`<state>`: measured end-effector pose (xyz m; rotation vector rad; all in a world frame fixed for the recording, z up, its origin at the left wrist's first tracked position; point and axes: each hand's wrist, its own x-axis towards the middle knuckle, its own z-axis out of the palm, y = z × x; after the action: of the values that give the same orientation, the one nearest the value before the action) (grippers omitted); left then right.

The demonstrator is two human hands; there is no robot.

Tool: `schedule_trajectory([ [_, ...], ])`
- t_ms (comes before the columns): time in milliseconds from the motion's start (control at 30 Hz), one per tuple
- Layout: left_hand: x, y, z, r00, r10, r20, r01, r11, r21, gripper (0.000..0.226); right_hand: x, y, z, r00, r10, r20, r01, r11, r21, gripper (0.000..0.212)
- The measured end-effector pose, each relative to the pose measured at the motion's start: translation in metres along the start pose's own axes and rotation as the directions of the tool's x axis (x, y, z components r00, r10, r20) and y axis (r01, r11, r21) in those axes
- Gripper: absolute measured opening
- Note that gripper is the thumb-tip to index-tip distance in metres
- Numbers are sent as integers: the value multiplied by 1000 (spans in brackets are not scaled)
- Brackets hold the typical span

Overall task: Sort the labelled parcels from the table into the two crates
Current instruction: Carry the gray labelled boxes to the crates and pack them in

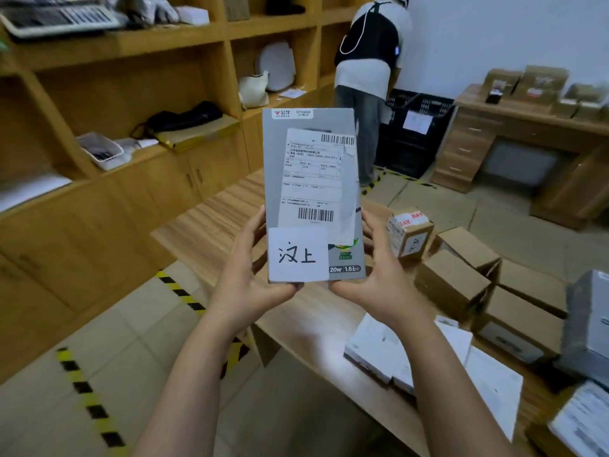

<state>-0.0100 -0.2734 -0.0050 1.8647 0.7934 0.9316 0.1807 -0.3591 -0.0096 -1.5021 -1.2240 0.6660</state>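
I hold a flat grey parcel (313,192) upright in front of me, above the wooden table (214,222). It carries a white shipping label with barcodes and a white sticker with handwritten characters at its lower left. My left hand (253,275) grips its lower left edge and my right hand (379,278) grips its lower right edge, thumbs under the bottom. A black crate (415,133) with a white sheet on its side stands on the floor at the back.
Several cardboard boxes (454,285), white flat parcels (379,354) and a grey wrapped parcel (590,324) lie on the table to my right. A person (369,77) bends over the black crate. Wooden shelves (131,94) fill the left wall. A desk (527,133) stands at the back right.
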Motion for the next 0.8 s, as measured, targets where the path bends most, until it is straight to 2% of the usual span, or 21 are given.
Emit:
schedule_trajectory([
  [233, -25, -5, -47, 993, -51, -110, 53, 998, 19, 112, 6, -19, 47, 994, -66, 84, 62, 997, 56, 107],
  [467, -80, -22, -141, 960, -89, -266, 102, 994, 39, 111, 8, -54, 152, 962, -115, 248, 99, 992, 79, 108],
  [600, -125, -33, -204, 922, -125, -366, 154, 987, 50, 113, -1, -78, 225, 921, -151, 358, 108, 985, 138, 109],
  [800, -205, -47, -300, 834, -171, -525, 236, 970, 58, 114, -22, -113, 346, 820, -193, 539, 110, 977, 182, 110],
])
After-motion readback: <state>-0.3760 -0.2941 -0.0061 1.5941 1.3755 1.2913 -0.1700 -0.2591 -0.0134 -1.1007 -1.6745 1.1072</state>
